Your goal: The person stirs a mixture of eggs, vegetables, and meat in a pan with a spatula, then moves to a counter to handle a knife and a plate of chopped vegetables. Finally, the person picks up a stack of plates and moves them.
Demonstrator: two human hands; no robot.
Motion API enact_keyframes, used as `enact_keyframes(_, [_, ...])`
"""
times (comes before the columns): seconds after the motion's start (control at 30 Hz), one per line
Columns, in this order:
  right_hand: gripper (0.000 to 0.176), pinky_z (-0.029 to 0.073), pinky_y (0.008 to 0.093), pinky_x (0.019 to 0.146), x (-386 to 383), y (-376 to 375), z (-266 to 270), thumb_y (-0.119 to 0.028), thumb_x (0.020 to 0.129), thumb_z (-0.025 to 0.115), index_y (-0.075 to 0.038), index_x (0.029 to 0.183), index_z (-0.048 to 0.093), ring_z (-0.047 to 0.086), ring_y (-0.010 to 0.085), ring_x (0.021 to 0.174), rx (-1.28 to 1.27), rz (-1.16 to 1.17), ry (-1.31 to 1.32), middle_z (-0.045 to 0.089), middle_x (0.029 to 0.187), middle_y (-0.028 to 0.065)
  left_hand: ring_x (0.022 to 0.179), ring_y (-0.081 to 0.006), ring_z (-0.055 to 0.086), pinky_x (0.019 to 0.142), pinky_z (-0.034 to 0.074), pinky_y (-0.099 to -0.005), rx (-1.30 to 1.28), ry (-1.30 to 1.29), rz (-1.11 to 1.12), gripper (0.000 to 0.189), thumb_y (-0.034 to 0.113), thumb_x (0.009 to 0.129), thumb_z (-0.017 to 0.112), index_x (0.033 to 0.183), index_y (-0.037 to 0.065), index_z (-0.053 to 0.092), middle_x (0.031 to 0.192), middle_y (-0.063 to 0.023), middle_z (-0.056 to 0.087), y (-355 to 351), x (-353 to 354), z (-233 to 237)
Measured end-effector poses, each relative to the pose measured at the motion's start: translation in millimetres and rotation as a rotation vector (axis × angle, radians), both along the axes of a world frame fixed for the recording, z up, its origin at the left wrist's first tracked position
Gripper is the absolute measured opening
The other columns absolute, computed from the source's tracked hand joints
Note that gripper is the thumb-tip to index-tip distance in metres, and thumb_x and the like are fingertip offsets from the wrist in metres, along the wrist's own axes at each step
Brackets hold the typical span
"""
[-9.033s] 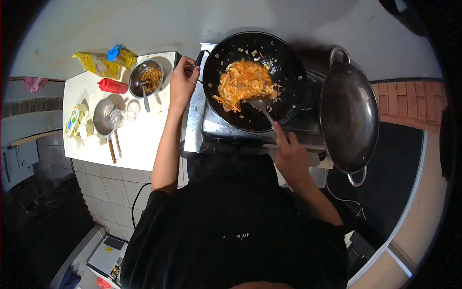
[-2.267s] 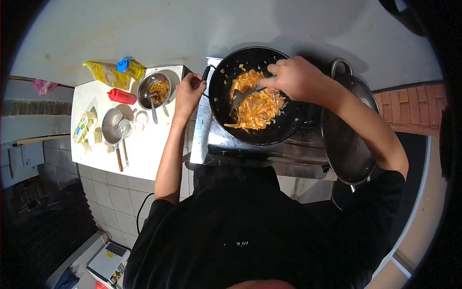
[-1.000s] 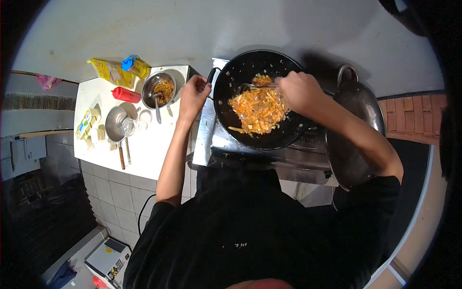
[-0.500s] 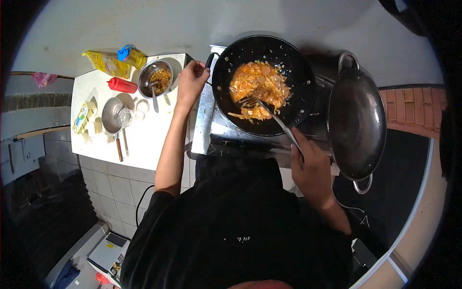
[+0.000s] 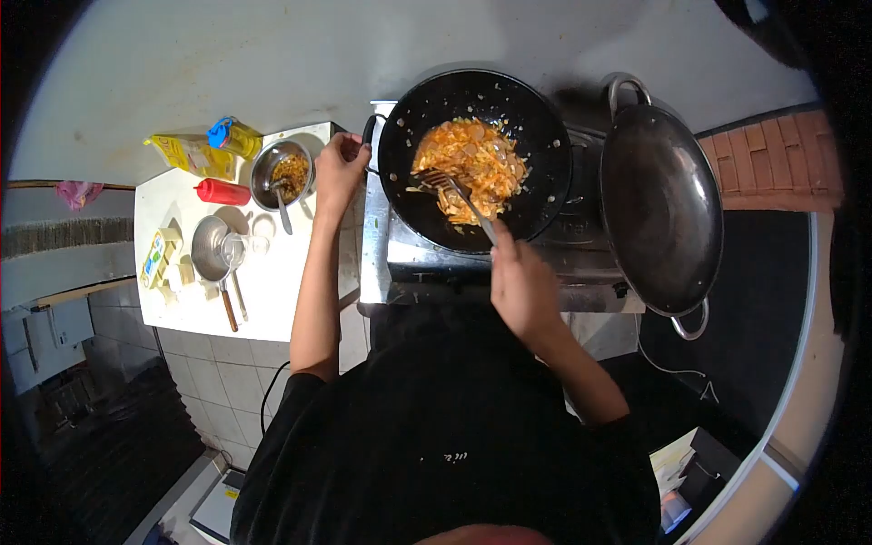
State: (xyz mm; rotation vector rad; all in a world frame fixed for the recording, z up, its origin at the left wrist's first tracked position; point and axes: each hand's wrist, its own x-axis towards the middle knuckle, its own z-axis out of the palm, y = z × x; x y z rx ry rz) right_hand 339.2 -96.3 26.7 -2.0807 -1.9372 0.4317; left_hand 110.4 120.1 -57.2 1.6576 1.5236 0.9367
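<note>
Looks like you're mid-stir, right fingers (image 5: 506,249) gripping the spatula (image 5: 467,202), food (image 5: 481,165) just ahead, left fingers (image 5: 349,145) seemingly pinching the wok handle (image 5: 369,133), so the next stroke calls for steadiness.

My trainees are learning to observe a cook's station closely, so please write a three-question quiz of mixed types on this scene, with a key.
1. Multiple choice: which hand holds the spatula?
A) left
B) right

2. True or false: the metal bowl has no spoon in it.

3. Fill the gap: the bottle beside the yellow packet has a ____ cap.

Key:
1. B, the right hand.
2. False; a spoon rests in the metal bowl.
3. Blue.
</note>
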Motion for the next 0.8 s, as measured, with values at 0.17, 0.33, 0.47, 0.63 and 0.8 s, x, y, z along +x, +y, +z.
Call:
enact_keyframes(0.17, [0.04, 0.052, 0.0409, 0.054, 37.7, 10.8, 71.0, -0.012, 0.094, 0.055, -0.001, 0.132, 0.052, 0.065, 0.0339, 0.064, 0.074, 0.105, -0.036, 0.06, 0.084, 0.0187, 0.069, -0.0126, 0.065, 0.069, 0.052, -0.0276, 0.008, -0.065, 0.0, 0.021, 0.012, 0.083, 0.071, 0.095, -0.004, 0.066, 0.079, -0.009, 0.07, 1.9, -1.1, -2.6])
enact_keyframes(0.33, [0.048, 0.051, 0.0398, 0.054, 51.9, -19.3, 102.1, -0.011, 0.09, 0.059, -0.001, 0.136, 0.05, 0.065, 0.0324, 0.062, -0.058, 0.213, -0.198, 0.06, 0.082, 0.0181, 0.072, -0.0193, 0.067, 0.071, 0.053, -0.0319, -0.051, -0.003, 0.051, 0.02, 0.012, 0.083, 0.069, 0.094, -0.004, 0.065, 0.079, -0.0127, 0.07, -5.0, 3.6, 8.9])
enact_keyframes(0.47, [0.039, 0.05, 0.0435, 0.059, 47.0, -19.9, 74.9, -0.011, 0.091, 0.058, -0.007, 0.129, 0.058, 0.063, 0.0351, 0.068, -0.118, 0.156, -0.115, 0.061, 0.085, 0.0159, 0.074, -0.0262, 0.069, 0.071, 0.053, -0.036, -0.017, 0.038, 0.046, 0.022, 0.012, 0.082, 0.068, 0.096, -0.004, 0.063, 0.081, -0.0167, 0.069, -5.1, 4.6, 12.4])
enact_keyframes(0.63, [0.046, 0.054, 0.045, 0.056, 55.9, 20.8, 15.5, -0.014, 0.088, 0.058, -0.003, 0.132, 0.05, 0.066, 0.0355, 0.061, -0.069, 0.206, -0.209, 0.063, 0.082, 0.0205, 0.072, -0.02, 0.068, 0.068, 0.053, -0.0326, 0.041, 0.086, 0.004, 0.026, 0.015, 0.085, 0.069, 0.103, 0.0, 0.058, 0.08, -0.0133, 0.07, -3.4, 4.7, 11.3])
enact_keyframes(0.8, [0.033, 0.054, 0.0508, 0.06, 77.6, 63.6, 85.1, -0.015, 0.09, 0.056, -0.005, 0.122, 0.053, 0.066, 0.041, 0.068, -0.166, 0.133, -0.198, 0.063, 0.078, 0.0249, 0.067, -0.0213, 0.064, 0.066, 0.051, -0.0343, -0.017, 0.037, -0.017, 0.022, 0.01, 0.082, 0.069, 0.098, 0.002, 0.056, 0.075, -0.0128, 0.066, -5.3, 1.8, 17.5])
